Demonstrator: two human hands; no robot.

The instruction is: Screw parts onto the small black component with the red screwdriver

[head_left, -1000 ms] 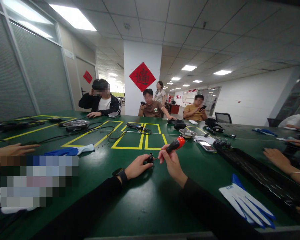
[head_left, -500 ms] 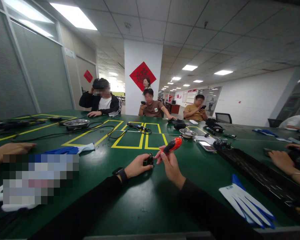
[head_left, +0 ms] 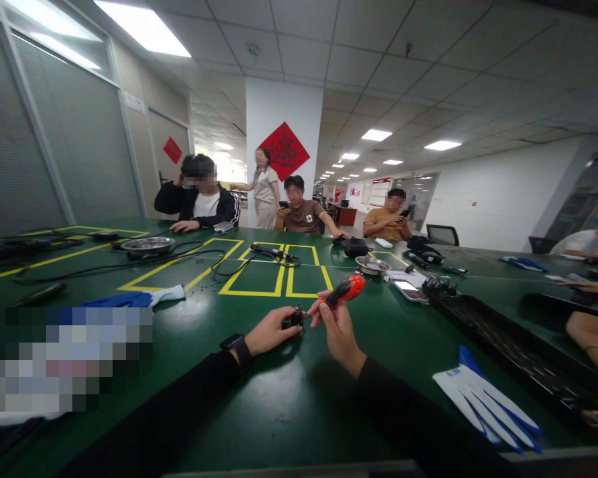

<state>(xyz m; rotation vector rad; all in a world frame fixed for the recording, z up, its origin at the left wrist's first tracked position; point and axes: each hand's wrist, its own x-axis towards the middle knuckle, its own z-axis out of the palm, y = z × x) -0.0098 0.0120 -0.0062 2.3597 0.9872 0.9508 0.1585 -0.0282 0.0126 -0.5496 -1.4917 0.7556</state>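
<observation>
Near the middle of the green table (head_left: 279,392), my left hand (head_left: 272,332) grips a small black part with a shiny metal top (head_left: 298,315). My fingers cover some of that part. My right hand (head_left: 341,332) is closed around a red and black screwdriver (head_left: 347,291), its handle tilted up to the right. The screwdriver's thin shaft points left at the side of the black part. Whether the tip sits in a screw is too small to tell. A watch (head_left: 236,348) is on my left wrist.
White and blue gloves (head_left: 483,405) lie at the right, beside a long black tray-like housing (head_left: 508,352). A phone (head_left: 408,291) and a metal bowl (head_left: 372,265) stand beyond my right hand. Cables (head_left: 274,252) lie further back. Several people sit around the table; another person's arm (head_left: 595,335) rests at the right.
The screwdriver's handle has turned in my right hand, showing more red. My left hand stays on the black part. A neighbour's hand at the left has left view; a standing person walked leftward behind.
</observation>
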